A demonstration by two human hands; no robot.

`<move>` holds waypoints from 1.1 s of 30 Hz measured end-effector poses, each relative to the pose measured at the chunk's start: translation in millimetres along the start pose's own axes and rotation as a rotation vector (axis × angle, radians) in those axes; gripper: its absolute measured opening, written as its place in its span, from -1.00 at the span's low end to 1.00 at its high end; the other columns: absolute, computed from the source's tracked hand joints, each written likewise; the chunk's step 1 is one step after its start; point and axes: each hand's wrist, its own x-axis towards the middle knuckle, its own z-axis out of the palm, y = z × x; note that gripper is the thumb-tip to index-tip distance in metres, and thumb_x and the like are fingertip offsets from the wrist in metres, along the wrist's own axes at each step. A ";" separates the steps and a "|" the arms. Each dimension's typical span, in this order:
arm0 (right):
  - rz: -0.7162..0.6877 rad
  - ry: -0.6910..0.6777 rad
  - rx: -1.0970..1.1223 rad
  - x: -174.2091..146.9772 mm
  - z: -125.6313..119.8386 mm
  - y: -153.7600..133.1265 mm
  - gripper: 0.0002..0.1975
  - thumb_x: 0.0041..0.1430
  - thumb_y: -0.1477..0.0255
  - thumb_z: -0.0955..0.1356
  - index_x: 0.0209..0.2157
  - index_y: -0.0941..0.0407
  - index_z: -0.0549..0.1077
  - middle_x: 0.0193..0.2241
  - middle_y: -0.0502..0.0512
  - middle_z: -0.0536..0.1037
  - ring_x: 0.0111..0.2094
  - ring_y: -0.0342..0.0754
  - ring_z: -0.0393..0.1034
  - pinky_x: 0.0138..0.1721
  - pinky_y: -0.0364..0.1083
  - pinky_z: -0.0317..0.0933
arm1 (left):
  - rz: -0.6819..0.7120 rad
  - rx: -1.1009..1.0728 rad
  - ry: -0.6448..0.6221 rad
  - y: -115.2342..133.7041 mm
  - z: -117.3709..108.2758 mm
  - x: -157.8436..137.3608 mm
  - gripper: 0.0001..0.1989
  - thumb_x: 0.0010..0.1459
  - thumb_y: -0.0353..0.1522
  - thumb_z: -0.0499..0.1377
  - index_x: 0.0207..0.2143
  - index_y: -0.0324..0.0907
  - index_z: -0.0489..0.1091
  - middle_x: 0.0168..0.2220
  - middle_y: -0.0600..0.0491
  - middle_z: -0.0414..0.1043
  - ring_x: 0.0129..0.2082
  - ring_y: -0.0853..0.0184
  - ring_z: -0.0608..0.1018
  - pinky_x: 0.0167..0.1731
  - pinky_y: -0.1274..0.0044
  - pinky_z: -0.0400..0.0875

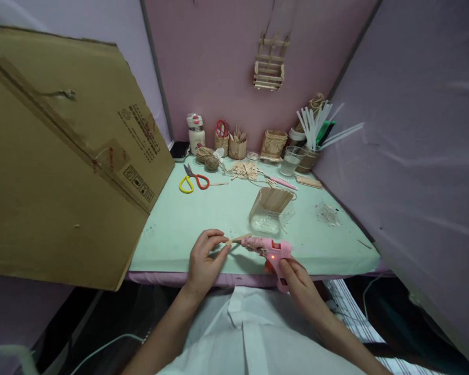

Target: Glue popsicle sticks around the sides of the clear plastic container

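My right hand (297, 276) is wrapped round the handle of a pink hot glue gun (266, 247), whose small light glows orange-red. Its nozzle points left and meets, or nearly meets, a thin wooden stick (240, 239). Between thumb and fingertips, my left hand (208, 258) pinches the left end of that stick just above the table's front edge. Beyond the glue gun stands a clear plastic container (264, 223) with wooden sticks (274, 200) lined up along its back side.
Scissors (193, 179), twine (211, 160), loose wooden sticks (246, 169) and a pink-handled tool (283, 183) lie farther back. A cup of liquid (291, 160) stands near white glue sticks (315, 125). A large cardboard sheet (74, 156) leans on the left; scraps (328, 213) lie right.
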 end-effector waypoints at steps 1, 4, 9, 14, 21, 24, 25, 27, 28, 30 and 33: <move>0.010 -0.001 0.004 -0.1 0.2 -1.1 -0.46 0.25 -0.01 0.20 -0.43 0.12 0.55 -0.44 0.10 0.57 -0.40 -0.03 0.40 -0.32 -0.12 0.31 | 0.011 0.002 0.002 -0.4 0.2 0.0 -0.96 0.17 -0.40 0.23 -0.31 -0.14 0.49 -0.22 0.03 0.47 -0.18 0.35 0.53 -0.17 0.53 0.44; 0.029 -0.003 0.014 0.0 0.8 -5.0 -0.47 0.23 -0.01 0.22 -0.44 0.12 0.54 -0.43 0.11 0.57 -0.38 -0.03 0.40 -0.28 -0.12 0.32 | 0.032 0.007 0.011 -1.4 0.7 0.0 -0.97 0.17 -0.40 0.23 -0.31 -0.14 0.49 -0.23 0.03 0.46 -0.19 0.36 0.53 -0.18 0.53 0.45; 0.051 0.005 0.022 0.1 0.2 -6.5 -0.47 0.22 -0.01 0.21 -0.43 0.12 0.56 -0.44 0.11 0.56 -0.39 -0.02 0.39 -0.31 -0.11 0.31 | 0.028 0.022 0.009 -1.6 0.6 -0.3 -0.97 0.18 -0.40 0.23 -0.31 -0.14 0.48 -0.22 0.03 0.46 -0.19 0.35 0.54 -0.19 0.52 0.46; 0.072 0.034 0.021 0.7 -2.7 -1.9 -0.48 0.19 -0.02 0.22 -0.45 0.11 0.54 -0.47 0.11 0.52 -0.43 -0.02 0.35 -0.38 -0.10 0.28 | 0.025 0.025 0.002 -1.9 0.0 -0.9 -0.96 0.18 -0.40 0.22 -0.30 -0.14 0.48 -0.21 0.03 0.46 -0.18 0.35 0.53 -0.19 0.52 0.46; 0.053 0.012 -0.003 3.5 -3.5 -3.7 -0.48 0.21 0.00 0.21 -0.48 0.12 0.50 -0.46 0.10 0.49 -0.39 -0.03 0.35 -0.32 -0.10 0.26 | 0.027 0.036 -0.001 -2.3 0.3 -0.3 -0.97 0.18 -0.41 0.22 -0.30 -0.13 0.47 -0.21 0.03 0.45 -0.17 0.35 0.53 -0.18 0.51 0.46; 0.071 0.002 -0.011 4.4 -4.3 -6.0 -0.47 0.21 -0.01 0.20 -0.48 0.13 0.50 -0.46 0.10 0.47 -0.40 -0.03 0.33 -0.32 -0.10 0.24 | 0.034 0.040 0.006 -2.5 0.4 -0.3 -0.96 0.18 -0.42 0.22 -0.29 -0.14 0.47 -0.22 0.03 0.45 -0.18 0.36 0.53 -0.20 0.52 0.46; 0.077 0.002 -0.010 4.7 -4.7 -6.4 -0.46 0.21 -0.02 0.20 -0.48 0.13 0.50 -0.47 0.09 0.46 -0.41 -0.03 0.32 -0.33 -0.10 0.23 | 0.034 0.040 0.007 -2.5 0.5 -0.3 -0.96 0.18 -0.42 0.23 -0.29 -0.14 0.47 -0.22 0.03 0.46 -0.18 0.36 0.53 -0.20 0.52 0.46; 0.087 0.004 -0.005 5.4 -5.9 -6.7 -0.46 0.20 -0.03 0.20 -0.48 0.13 0.48 -0.49 0.08 0.44 -0.43 -0.04 0.30 -0.37 -0.11 0.21 | 0.033 0.039 0.009 -2.5 0.5 -0.4 -0.96 0.17 -0.42 0.23 -0.30 -0.14 0.48 -0.22 0.04 0.46 -0.18 0.36 0.53 -0.18 0.51 0.46; 0.091 0.006 -0.003 5.7 -6.5 -6.5 -0.46 0.19 -0.04 0.20 -0.48 0.13 0.48 -0.49 0.08 0.43 -0.43 -0.05 0.29 -0.38 -0.11 0.21 | 0.032 0.038 0.007 -2.4 0.5 -0.4 -0.96 0.17 -0.42 0.23 -0.30 -0.14 0.48 -0.22 0.04 0.46 -0.18 0.36 0.53 -0.17 0.51 0.46; 0.095 0.004 -0.003 6.3 -7.6 -5.9 -0.46 0.20 -0.04 0.19 -0.46 0.13 0.48 -0.50 0.07 0.41 -0.44 -0.05 0.27 -0.39 -0.11 0.19 | 0.031 0.037 0.004 -2.1 0.4 -0.5 -0.96 0.17 -0.42 0.23 -0.30 -0.14 0.47 -0.22 0.04 0.46 -0.17 0.35 0.53 -0.17 0.51 0.46; 0.085 0.000 -0.009 6.3 -8.8 -4.7 -0.47 0.21 -0.02 0.19 -0.45 0.13 0.47 -0.49 0.08 0.43 -0.42 -0.04 0.28 -0.37 -0.10 0.19 | 0.035 0.035 0.005 -1.5 0.1 -0.5 -0.96 0.18 -0.42 0.23 -0.30 -0.14 0.47 -0.22 0.04 0.46 -0.18 0.35 0.53 -0.18 0.51 0.46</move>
